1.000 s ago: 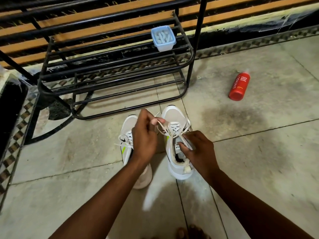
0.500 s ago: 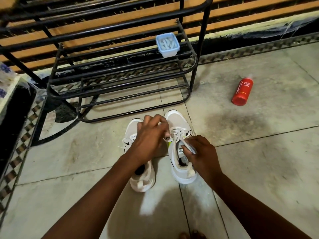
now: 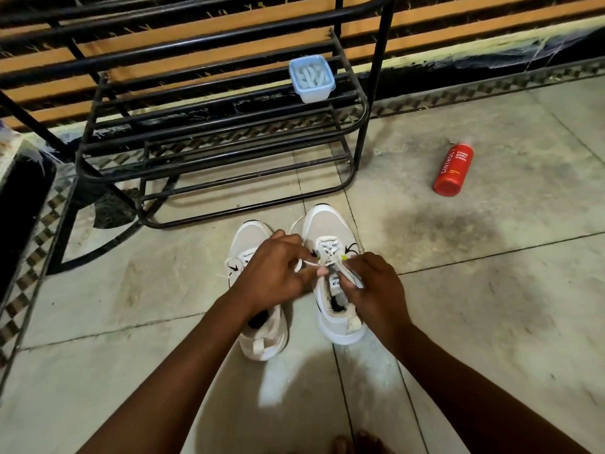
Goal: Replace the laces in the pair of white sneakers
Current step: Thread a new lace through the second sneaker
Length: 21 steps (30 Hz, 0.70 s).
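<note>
Unlacing continued: the white flat lace (image 3: 312,264), earlier drawn up high, is now pinched low by the left hand (image 3: 276,268).
Beside the black metal shoe rack (image 3: 229,142), the right white mesh sneaker (image 3: 330,237) is gripped at its tongue by the right hand (image 3: 376,290); its lace is not yet out.

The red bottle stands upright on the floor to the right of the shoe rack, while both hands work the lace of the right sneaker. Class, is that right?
Not quite. In the head view the red bottle lies on its side, not upright. The rest holds: it is on the floor right of the shoe rack, and the left hand and right hand work the lace of the right sneaker.
</note>
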Tool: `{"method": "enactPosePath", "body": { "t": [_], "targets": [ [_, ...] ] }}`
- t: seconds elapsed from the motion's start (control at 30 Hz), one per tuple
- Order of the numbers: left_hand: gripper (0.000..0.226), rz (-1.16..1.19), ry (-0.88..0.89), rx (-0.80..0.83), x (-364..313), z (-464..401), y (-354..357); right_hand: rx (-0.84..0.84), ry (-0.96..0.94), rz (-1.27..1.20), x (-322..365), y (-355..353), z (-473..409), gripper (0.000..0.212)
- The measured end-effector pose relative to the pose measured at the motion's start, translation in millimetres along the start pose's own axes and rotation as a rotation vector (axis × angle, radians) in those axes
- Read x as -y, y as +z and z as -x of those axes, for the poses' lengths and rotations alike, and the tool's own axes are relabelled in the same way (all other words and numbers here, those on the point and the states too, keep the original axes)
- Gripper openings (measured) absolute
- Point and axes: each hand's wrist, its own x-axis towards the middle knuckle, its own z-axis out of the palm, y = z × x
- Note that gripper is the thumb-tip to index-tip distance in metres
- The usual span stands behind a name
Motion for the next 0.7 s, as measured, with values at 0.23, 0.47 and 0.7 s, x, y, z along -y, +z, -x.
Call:
{"method": "enactPosePath", "body": {
  "t": [0.23, 0.47, 0.7],
  "targets": [
    [0.016, 0.016, -0.354, -0.2, -9.3, -8.0, 12.1, 0.011, 0.018, 0.006, -1.7, 2.7, 0.1, 0.022],
    [0.01, 0.039, -0.458, 0.024, -15.1, -13.2, 14.7, -0.029, -0.03, 0.125, -3.3, 3.6, 0.0, 0.02],
    [0.007, -0.075, -0.433, 0.195, -14.1, -14.5, 23.6, -0.042, -0.039, 0.156, -1.8, 1.9, -1.1, 0.017]
  ]
}}
